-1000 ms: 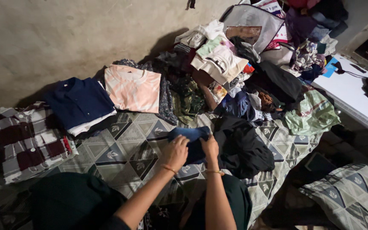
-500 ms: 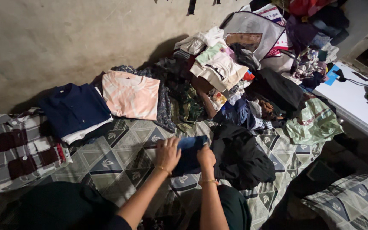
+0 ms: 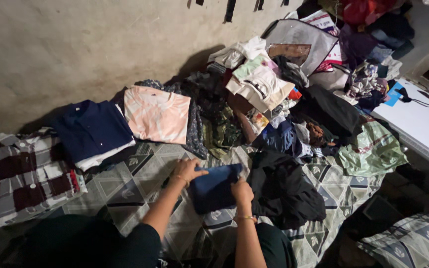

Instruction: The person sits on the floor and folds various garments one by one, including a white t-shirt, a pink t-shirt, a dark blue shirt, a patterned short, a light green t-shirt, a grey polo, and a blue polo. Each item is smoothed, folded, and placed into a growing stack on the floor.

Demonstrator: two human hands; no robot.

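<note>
Now the dark blue garment (image 3: 215, 187) lay flatter on the patterned bedsheet (image 3: 140, 173) than a moment before, when it was bunched up between both hands; it looked like a neat rectangle, so the fold seemed nearly finished. The left hand (image 3: 187, 169) had moved to the far left corner of the cloth and rested there with its fingers spread and pressing down, not closed on anything. The right hand (image 3: 243, 191) stayed at the near right edge, and its fingers pinched the fabric. Just to the right of the garment lay a crumpled black cloth (image 3: 286, 191). Farther left, three folded pieces were in a row: a pink shirt (image 3: 157, 114), a navy shirt (image 3: 93, 129) and a checked shirt (image 3: 26, 173). A big unsorted clothes pile (image 3: 284, 94) was at the far right, against the wall (image 3: 75, 44).
</note>
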